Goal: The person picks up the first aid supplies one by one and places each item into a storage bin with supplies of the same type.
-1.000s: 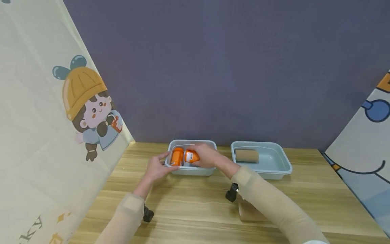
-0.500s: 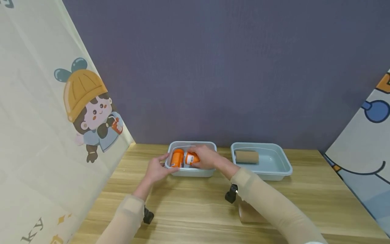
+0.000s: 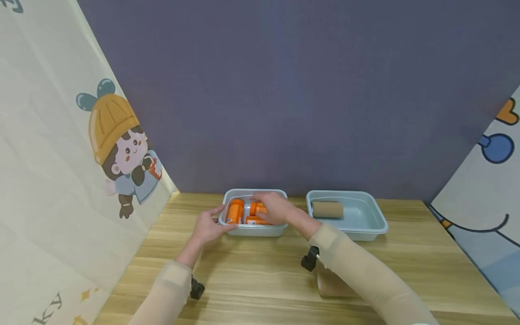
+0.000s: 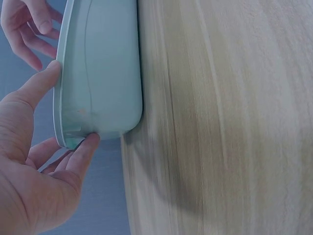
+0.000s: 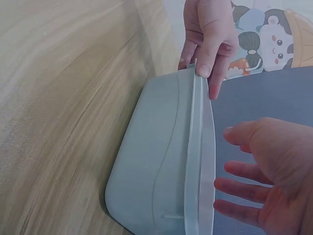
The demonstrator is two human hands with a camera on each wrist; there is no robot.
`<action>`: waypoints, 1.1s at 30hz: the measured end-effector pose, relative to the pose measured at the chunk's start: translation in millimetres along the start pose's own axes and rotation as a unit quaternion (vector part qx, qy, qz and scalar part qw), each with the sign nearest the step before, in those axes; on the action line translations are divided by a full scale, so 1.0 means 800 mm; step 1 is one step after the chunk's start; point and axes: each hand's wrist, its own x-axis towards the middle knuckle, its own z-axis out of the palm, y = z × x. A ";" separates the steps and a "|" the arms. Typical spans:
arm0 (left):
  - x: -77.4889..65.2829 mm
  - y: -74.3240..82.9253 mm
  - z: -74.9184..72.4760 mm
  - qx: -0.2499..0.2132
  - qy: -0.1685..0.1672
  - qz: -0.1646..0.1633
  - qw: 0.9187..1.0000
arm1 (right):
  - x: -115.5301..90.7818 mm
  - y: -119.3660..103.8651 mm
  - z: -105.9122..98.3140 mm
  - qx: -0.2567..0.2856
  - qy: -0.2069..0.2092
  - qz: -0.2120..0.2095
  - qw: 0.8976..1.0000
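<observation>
My left hand (image 3: 208, 227) grips the left end of a pale plastic tray (image 3: 253, 231), thumb on its front rim; the left wrist view shows the thumb and fingers around the tray's end. Lying inside it at the left is an orange pill bottle (image 3: 235, 212) with a label. Over the tray's right half is my right hand (image 3: 273, 207), beside another orange bottle (image 3: 257, 220) and a further orange piece (image 3: 257, 208), both partly covered by the hand. In the right wrist view, the right hand's fingers (image 5: 244, 191) are spread, with nothing seen between them.
A second pale blue tray (image 3: 363, 212) stands to the right, with a brown cardboard tube (image 3: 327, 209) lying in it. Another brown tube (image 3: 331, 284) lies on the wooden table (image 3: 252, 280), partly under my right forearm. A dark panel (image 3: 284, 99) rises behind the trays.
The labelled orange bottle under my right hand has shifted toward the tray's front wall, and another orange piece now shows behind it. My left hand keeps its grip on the tray.
</observation>
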 end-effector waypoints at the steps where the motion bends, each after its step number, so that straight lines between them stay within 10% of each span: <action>1: 0.000 0.000 0.000 0.002 0.000 0.000 1.000 | -0.001 0.001 0.000 0.000 -0.001 0.000 1.000; 33: 0.002 -0.003 0.005 0.015 0.005 0.002 1.000 | -0.070 0.040 -0.025 0.020 0.038 0.018 0.999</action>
